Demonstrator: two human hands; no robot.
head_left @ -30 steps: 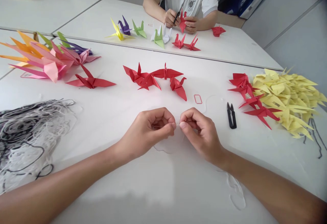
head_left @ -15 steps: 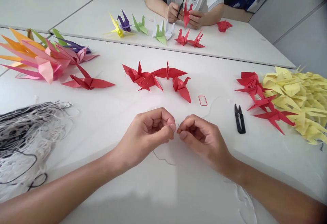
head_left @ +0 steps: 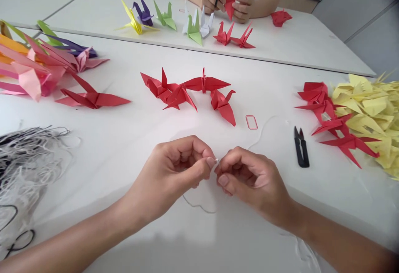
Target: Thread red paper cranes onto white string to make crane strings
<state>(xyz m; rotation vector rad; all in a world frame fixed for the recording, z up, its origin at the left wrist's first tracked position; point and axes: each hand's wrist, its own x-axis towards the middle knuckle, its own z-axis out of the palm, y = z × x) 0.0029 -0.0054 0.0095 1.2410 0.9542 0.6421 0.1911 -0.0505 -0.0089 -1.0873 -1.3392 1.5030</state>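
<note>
Head: one white thread (head_left: 217,163) between two hands (head_left: 176,177)

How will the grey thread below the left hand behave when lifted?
Probably floppy: the grey thread bends in a loose curve below the left hand. Likely very light, given how thin it looks.

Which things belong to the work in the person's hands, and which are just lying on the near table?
Seem in use:
- left hand, pinching white thread
- right hand, close beside it

Lying about, untouched by these hands:
- black snips
- red paper cranes in the middle
- yellow paper pile
- black and white cords
</note>
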